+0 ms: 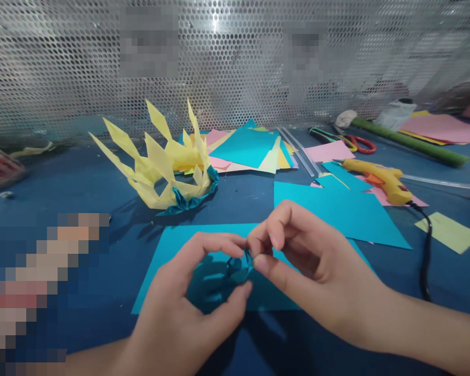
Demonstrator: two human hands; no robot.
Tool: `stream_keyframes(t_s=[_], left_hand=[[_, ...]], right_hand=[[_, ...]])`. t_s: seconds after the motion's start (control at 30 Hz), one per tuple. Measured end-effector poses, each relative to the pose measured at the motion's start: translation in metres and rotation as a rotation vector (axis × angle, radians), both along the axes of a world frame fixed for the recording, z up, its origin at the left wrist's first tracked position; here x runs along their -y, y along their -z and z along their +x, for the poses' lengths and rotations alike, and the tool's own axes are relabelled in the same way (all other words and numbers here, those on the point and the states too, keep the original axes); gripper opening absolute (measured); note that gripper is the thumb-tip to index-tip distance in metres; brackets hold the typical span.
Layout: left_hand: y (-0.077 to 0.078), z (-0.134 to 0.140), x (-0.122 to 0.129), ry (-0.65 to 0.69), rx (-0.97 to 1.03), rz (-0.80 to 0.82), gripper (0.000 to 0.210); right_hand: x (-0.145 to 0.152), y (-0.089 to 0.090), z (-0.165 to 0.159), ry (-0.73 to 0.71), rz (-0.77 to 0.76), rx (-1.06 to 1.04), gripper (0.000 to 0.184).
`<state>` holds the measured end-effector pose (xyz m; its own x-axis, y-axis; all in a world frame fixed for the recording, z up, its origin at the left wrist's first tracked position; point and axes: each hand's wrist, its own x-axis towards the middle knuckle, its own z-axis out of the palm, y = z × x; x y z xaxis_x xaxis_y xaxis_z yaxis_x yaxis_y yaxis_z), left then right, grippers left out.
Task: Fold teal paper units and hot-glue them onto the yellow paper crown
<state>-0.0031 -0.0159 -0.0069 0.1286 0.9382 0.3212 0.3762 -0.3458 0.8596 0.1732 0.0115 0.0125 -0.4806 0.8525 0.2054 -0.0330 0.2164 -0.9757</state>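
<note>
A small folded piece of blue paper [239, 272] is held above a flat blue sheet [172, 261] in front of me. My left hand [191, 292] curves around the folded piece, index finger at its top and thumb at its lower edge. With thumb and index finger, my right hand [297, 256] pinches the piece's upper right side. Fingers cover part of its shape. Behind my hands stands a yellow paper crown [160, 167] with tall points. Twisted blue paper trim [191, 203] runs along the crown's lower front edge.
More blue paper [337, 214] lies to the right, below a yellow hot glue gun [379, 177] with a black cord. Farther back are stacked coloured sheets [246, 146], clear glue sticks [297, 151], red-handled scissors [362, 144] and a green roll [411, 141]. A perforated metal panel [227, 62] borders the table.
</note>
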Motion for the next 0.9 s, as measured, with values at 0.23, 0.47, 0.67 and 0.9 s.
stream_keyframes(t_s=[0.23, 0.47, 0.67, 0.9], left_hand=[[-0.005, -0.003, -0.001, -0.071, -0.146, 0.105, 0.026], [-0.011, -0.003, -0.006, -0.163, 0.154, -0.115, 0.027], [-0.012, 0.000, -0.012, -0.096, 0.237, -0.142, 0.007], [-0.008, 0.000, -0.012, -0.040, 0.138, -0.243, 0.011]], right_hand=[[-0.012, -0.004, 0.003, -0.058, -0.233, -0.115, 0.018], [-0.023, -0.003, 0.008, -0.042, -0.547, -0.231, 0.012], [-0.023, 0.007, 0.005, -0.046, -0.597, -0.143, 0.013], [-0.023, 0.006, 0.002, -0.007, -0.377, -0.093, 0.026]])
